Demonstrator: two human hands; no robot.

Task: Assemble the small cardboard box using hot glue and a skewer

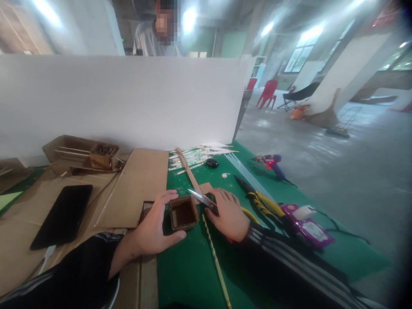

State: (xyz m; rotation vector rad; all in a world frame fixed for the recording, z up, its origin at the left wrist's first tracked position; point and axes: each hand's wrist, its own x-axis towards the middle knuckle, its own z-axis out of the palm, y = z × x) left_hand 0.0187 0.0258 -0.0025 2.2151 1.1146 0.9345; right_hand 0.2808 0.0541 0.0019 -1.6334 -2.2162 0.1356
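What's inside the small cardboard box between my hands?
Inside the small cardboard box, between your left hand and right hand, only brown cardboard surfaces show. The near wall's inner face is hidden from this angle.

Long near-black cloth left sleeve (74, 264): loose, wrinkled, left cuff (114, 255) ending on forearm, grey stripes (110, 237) near it, more along outer edge. Long near-black cloth right sleeve (280, 270): reaches wrist, parallel pale grey stripes (283, 249) running lengthwise from right cuff (252, 235) toward elbow. Left hand (156, 227), right hand (228, 214): both bare.
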